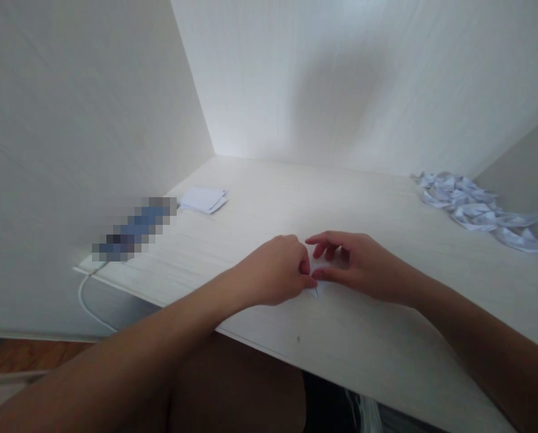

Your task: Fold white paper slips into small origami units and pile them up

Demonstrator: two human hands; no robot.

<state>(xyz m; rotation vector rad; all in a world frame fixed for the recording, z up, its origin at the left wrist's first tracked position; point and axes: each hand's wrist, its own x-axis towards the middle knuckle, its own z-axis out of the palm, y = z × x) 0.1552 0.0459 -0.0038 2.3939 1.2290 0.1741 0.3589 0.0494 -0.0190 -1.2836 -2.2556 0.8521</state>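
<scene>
A small piece of folded white paper (pixel 314 291) lies on the white desk (pixel 259 210), mostly hidden under my hands. My left hand (pixel 280 270) is closed, its thumb and curled fingers on the left part of the paper. Just to the right, my right hand (pixel 363 264) curves over the paper with its index finger and thumb apart. The right thumb tip comes close to the left thumb; I cannot tell whether it touches the paper.
A stack of white paper sheets (pixel 202 199) lies at the back left, beside a pixelated bluish object (pixel 137 231). From there a white cable (pixel 82 294) hangs over the desk's edge. Many folded white paper pieces (pixel 471 204) are heaped at the back right. Panels enclose the desk.
</scene>
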